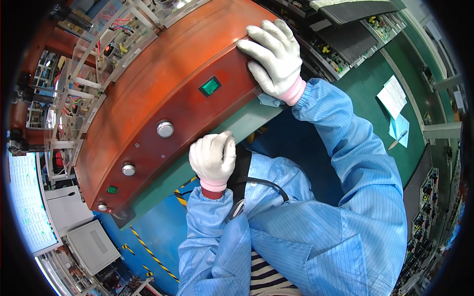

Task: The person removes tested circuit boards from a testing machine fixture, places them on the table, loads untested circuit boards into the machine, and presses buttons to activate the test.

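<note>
My right hand [276, 59], in a white glove with a pink cuff, lies on the right end of a red-orange machine housing [197, 54]. Its fingers are spread, and they rest over the top edge of the front panel. My left hand [213, 157], gloved the same way, is closed with its fingers curled, close to the panel's lower edge. What is in its palm, if anything, is hidden. On the panel are a green square switch [210, 86], a silver round button [165, 129] and a second silver button [128, 169].
Clear plastic fixtures with wiring [111, 49] stand behind the housing at left. Circuit boards in a dark rack [345, 44] are at upper right. Papers [392, 98] and a pen [397, 139] lie on the green bench. A lit screen [30, 202] stands at far left.
</note>
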`<state>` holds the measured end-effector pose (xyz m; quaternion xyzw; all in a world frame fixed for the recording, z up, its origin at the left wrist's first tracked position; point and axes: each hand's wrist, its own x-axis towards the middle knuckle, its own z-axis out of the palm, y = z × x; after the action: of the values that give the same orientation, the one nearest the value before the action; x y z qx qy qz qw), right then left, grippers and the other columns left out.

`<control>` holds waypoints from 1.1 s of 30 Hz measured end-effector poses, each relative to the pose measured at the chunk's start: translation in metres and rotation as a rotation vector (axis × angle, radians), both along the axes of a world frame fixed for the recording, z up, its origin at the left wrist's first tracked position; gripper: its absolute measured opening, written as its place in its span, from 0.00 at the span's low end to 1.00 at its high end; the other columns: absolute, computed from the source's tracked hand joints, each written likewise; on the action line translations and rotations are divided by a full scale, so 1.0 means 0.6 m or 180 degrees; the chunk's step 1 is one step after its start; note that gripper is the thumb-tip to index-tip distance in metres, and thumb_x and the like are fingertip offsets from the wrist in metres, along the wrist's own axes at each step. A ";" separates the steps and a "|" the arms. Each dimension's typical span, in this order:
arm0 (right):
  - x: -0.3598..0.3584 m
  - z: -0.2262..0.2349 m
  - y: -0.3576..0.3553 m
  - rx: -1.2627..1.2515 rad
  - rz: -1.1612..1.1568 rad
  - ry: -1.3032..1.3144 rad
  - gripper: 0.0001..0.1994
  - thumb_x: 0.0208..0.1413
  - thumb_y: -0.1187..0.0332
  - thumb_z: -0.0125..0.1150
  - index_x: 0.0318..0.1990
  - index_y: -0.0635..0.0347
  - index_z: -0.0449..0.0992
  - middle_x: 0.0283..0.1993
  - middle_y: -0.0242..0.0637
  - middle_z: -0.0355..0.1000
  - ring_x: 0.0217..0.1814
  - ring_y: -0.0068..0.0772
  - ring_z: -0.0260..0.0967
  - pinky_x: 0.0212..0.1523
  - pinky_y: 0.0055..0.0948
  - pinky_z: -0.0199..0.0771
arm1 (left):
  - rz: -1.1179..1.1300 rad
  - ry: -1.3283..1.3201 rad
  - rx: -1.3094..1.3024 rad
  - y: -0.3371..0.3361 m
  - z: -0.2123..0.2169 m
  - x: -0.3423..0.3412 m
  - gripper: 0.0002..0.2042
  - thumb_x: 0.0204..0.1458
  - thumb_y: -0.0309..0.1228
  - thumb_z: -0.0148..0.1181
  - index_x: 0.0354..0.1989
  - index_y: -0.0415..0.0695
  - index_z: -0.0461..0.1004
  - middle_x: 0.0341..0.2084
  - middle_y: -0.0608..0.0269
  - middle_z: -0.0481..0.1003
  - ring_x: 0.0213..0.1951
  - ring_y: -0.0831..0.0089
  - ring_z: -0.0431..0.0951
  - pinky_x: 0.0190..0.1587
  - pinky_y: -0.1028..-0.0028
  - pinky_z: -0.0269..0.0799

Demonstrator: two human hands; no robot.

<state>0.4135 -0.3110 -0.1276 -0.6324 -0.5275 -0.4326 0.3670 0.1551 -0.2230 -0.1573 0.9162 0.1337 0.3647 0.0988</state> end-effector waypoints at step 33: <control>-0.026 0.044 -0.013 -0.0123 0.0041 0.0154 0.23 0.52 0.65 0.62 0.57 0.57 0.81 0.63 0.45 0.74 0.68 0.58 0.68 0.74 0.58 0.57 | -0.1502 0.1082 -0.0017 -0.076 0.298 0.006 0.20 0.53 0.54 0.65 0.26 0.49 0.85 0.24 0.66 0.80 0.26 0.68 0.78 0.30 0.68 0.70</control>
<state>0.3978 -0.3188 -0.1011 -0.6463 -0.5307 -0.4045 0.3701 0.1590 -0.2684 0.0215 0.9697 -0.0675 0.1725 0.1594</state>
